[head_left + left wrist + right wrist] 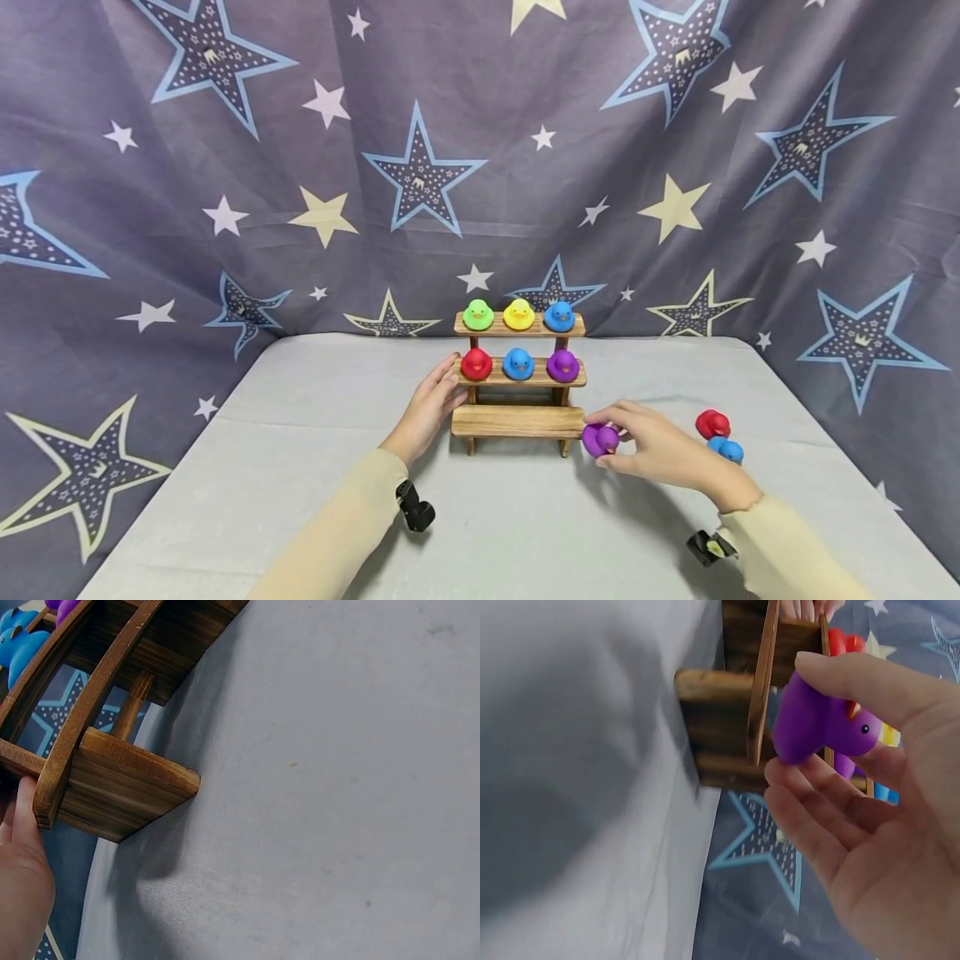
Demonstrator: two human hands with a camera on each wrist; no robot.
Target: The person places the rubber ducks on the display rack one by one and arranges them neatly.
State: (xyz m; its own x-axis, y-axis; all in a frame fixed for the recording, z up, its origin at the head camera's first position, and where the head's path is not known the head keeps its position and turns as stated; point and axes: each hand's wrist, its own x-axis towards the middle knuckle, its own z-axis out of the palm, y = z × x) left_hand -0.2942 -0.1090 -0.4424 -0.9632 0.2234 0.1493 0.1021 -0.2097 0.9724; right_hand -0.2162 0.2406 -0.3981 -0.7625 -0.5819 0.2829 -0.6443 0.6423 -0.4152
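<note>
Between thumb and fingers, my right hand pinches a purple rubber duck beside the right end of the bottom shelf. In the right wrist view this purple duck overlaps the shelf edge. My left hand rests its fingers against the left side of the three-step wooden stand. The left wrist view shows fingertips right at the stand's end. Green, yellow and blue ducks sit on the top step. Red, blue and purple ducks sit on the middle one.
A red duck and a blue duck lie on the white-covered table, right of my right hand. A star-patterned dark curtain hangs behind the table. Small black cameras are strapped on both wrists.
</note>
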